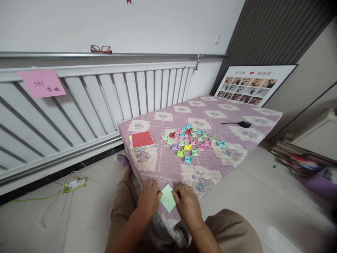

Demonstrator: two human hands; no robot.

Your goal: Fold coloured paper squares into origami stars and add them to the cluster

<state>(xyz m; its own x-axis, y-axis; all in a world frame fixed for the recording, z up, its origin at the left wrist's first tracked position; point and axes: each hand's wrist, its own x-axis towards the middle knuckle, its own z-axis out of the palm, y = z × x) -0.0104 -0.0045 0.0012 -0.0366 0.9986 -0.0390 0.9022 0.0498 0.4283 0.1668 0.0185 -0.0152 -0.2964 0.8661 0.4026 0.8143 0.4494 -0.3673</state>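
A pale green sheet of origami paper [167, 199], folded into a diamond with a crease line near its lower point, lies at the near corner of the table. My left hand [150, 196] pinches its left corner, thumb on the paper and fingers curled. On the opposite side, my right hand [187, 201] grips the right corner the same way. Beyond them stand several small folded paper pieces [187, 147] in green, pink, blue, red, yellow and purple, set out in slanting rows. To their left is a stack of square paper [142, 139] with a red sheet on top.
A purple floral cloth [168, 172] covers the table. A black object with a thin handle [244, 124] rests at the right. Behind stands a white radiator [147, 91] bearing a pink note [43, 83]; glasses [101, 49] sit on the pipe above. A power strip [75, 184] lies on the floor.
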